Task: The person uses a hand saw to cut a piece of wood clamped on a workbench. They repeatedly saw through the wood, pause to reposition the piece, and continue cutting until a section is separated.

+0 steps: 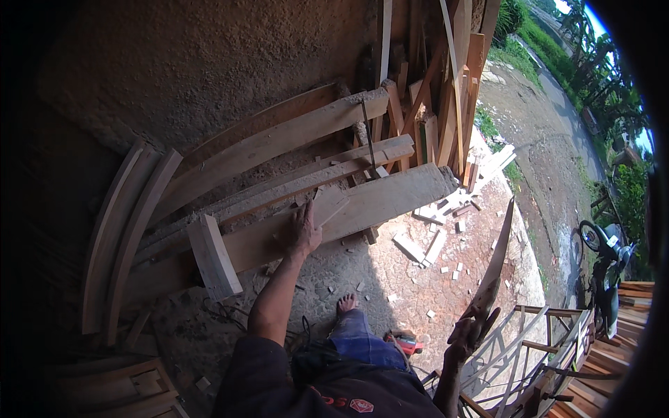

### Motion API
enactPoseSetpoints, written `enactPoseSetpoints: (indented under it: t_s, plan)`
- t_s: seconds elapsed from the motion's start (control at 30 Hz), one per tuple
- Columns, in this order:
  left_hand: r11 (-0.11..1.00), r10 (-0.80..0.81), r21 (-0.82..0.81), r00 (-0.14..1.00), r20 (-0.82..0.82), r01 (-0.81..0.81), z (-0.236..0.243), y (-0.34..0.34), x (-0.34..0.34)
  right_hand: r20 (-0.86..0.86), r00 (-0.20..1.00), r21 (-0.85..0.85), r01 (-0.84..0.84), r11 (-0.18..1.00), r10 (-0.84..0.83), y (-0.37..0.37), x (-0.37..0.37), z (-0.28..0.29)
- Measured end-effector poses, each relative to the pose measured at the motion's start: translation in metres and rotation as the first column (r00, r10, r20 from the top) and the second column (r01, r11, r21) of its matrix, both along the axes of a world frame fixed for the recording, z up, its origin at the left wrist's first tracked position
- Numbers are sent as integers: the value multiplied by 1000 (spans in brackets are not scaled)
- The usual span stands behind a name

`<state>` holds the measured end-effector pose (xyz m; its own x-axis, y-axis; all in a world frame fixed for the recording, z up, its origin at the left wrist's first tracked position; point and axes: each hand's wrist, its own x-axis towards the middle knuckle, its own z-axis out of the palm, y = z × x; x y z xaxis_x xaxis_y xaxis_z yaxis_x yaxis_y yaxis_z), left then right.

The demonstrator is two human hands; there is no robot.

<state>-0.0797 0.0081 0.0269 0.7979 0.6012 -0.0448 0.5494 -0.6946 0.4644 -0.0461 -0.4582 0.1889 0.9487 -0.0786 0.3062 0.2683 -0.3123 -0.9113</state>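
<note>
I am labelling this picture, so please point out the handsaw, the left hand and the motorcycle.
Handsaw (497, 259): head view, middle of blade.
Left hand (305, 231): head view, back of hand.
Motorcycle (610, 280): head view, dark body.

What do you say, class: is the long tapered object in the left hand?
No: the right hand holds the long tapered object.

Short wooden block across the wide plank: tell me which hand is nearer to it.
Left. The left hand is on the wide plank, just right of the short wooden block; the right hand is farther right, holding a long tapered tool.
</note>
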Motion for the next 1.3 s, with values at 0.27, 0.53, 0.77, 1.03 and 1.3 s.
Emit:
enactPoseSetpoints:
  t_s: [0.27, 0.53, 0.77, 1.03, 1.3]
  plan:
    - [964, -226, 146, 974, 4, 223, 4, -5, 50, 97, 977, -395, -139, 908, 192, 20, 31, 40]
    - [958, 50, 260, 959, 279, -125, -28, -25, 101, -43, 878, -316, -465, 827, 478, 75, 24, -3]
    - [904, 127, 380, 972, 200, -196, -19, -37, 121, -82, 818, -350, -559, 752, 570, 78, 17, -33]
    - [910, 242, 260, 924, 297, -322, -30, -32, 126, -37, 776, -307, -608, 732, 629, 55, 20, -69]
    - [917, 283, 227, 937, 206, -327, -29, -32, 128, -124, 764, -211, -644, 735, 633, 45, 22, -87]
